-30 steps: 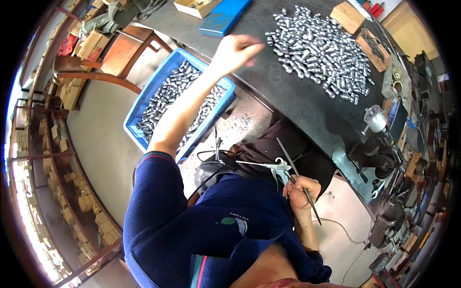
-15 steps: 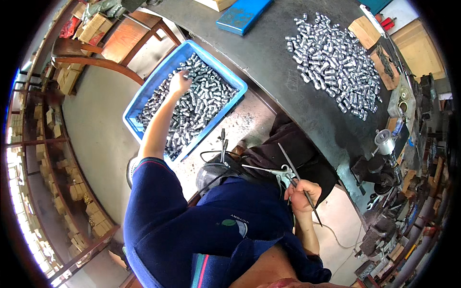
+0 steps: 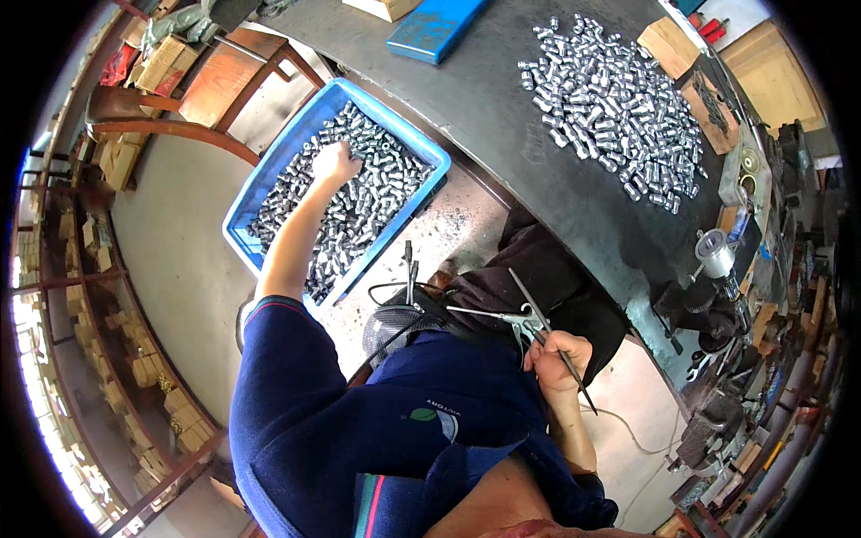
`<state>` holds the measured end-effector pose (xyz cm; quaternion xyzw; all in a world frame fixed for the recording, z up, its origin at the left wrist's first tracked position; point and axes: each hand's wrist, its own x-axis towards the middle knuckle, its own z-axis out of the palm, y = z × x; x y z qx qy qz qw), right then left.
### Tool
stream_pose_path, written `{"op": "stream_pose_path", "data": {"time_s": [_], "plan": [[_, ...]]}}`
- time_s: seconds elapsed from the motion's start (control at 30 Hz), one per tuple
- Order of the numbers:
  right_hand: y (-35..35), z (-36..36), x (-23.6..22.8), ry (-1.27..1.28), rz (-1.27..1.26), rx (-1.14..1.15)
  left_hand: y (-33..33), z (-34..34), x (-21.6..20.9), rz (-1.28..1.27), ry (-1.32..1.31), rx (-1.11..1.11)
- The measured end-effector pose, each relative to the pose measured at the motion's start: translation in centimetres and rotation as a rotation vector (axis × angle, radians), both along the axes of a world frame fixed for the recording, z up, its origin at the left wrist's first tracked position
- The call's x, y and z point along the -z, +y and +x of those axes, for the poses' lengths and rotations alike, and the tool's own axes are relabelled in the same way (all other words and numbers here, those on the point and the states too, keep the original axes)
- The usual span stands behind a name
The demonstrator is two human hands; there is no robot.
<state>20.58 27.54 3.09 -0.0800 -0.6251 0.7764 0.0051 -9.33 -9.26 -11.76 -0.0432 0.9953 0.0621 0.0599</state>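
Note:
My left hand [image 3: 335,165] reaches into a blue plastic bin [image 3: 235,235] full of small silver metal fittings [image 3: 381,193]. Its fingers are curled down among the fittings, and whatever they grip is hidden. Close to my body, my right hand [image 3: 562,359] is closed around a long, thin, dark tapered file [image 3: 529,300], held slantwise with both ends sticking out. Just beyond those fingers is a silver metal tool [image 3: 493,313] with a thin shaft; whether the hand also holds it I cannot tell.
A dark workbench [image 3: 466,99] on the right carries a heap of similar fittings [image 3: 614,108], a blue flat box [image 3: 435,29] and wooden blocks [image 3: 670,47]. A clamping fixture [image 3: 715,255] stands near its right edge. A wooden chair [image 3: 229,81] is beyond the bin; shelves line the left.
My left hand has shifted slightly nearer within the bin, its fingers more curled. The right hand keeps its hold on the file. The whole view has shifted a little.

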Motion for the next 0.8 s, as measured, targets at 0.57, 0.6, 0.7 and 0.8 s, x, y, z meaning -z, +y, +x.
{"op": "stream_pose_path", "data": {"time_s": [0.57,0.6,0.7,0.8], "plan": [[1.2,0.7,0.6,0.145,0.203,-0.079,11.2,8.4,-13.9,1.865,-0.435,0.022],[1.2,0.7,0.7,0.157,0.229,-0.059,12.5,9.2,-14.4,1.875,-0.497,0.039],[1.4,0.8,1.0,0.175,0.232,-0.044,15.6,10.9,-14.6,1.781,-0.629,0.181],[1.5,0.3,0.2,0.168,0.191,-0.046,17.3,12.4,-14.0,1.677,-0.705,0.204]]}}
